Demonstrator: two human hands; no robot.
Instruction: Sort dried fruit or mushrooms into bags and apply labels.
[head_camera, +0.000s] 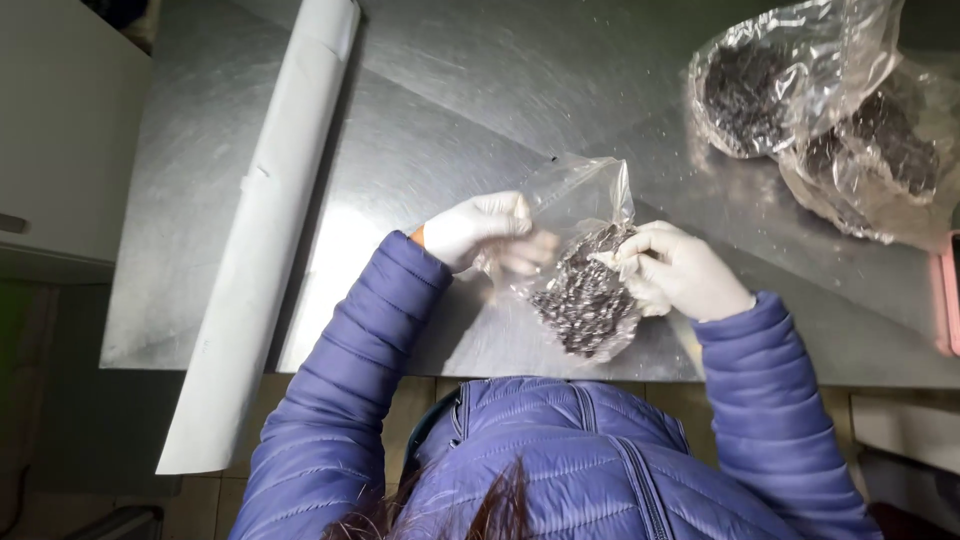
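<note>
Steel worktable (430, 130), seen from above. Clear plastic bag (585, 270) of dark dried bits held just above near edge, mid-table. Left hand (480, 230) gloved, pinching bag's open mouth; right hand (680, 270) gloved, closed on bag's side. Thin film, could slip and spill over edge. Two more filled bags (820, 110) at far right corner; paper roll (260, 230) along left edge.

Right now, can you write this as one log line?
left hand: holds bag | right hand: grips bag | contents: dark bits | table: steel | far right: more bags

Clear plastic bag (585, 270) — dark shreds inside — held tilted.
</note>
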